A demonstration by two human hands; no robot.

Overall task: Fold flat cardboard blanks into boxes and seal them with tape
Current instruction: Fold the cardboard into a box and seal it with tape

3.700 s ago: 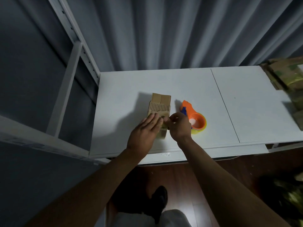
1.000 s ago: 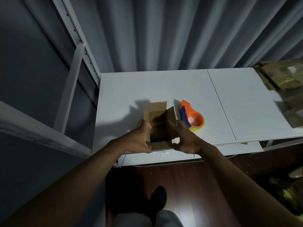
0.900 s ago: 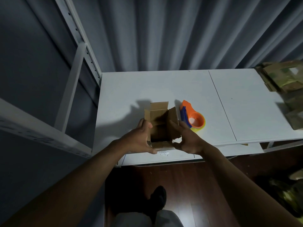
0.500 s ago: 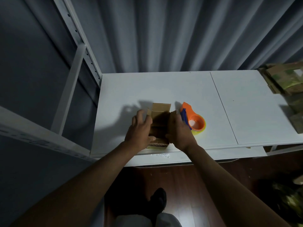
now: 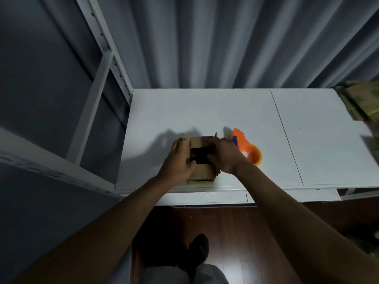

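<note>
Both hands, left [image 5: 178, 162] and right [image 5: 224, 155], curl round the cardboard box [image 5: 201, 158] beside the orange tape dispenser [image 5: 247, 149] on the bench [image 5: 205, 111], best pressing opposite flaps down evenly, edges meeting before taping.

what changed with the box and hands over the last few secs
The cardboard box was turned open side up, lifted toward the person, then set back on the white table near its front edge. The left hand and right hand went from pressing its closed end to gripping its two sides, thumbs at the opening, folding the side flaps in. The orange tape dispenser stayed put, untouched.
</note>
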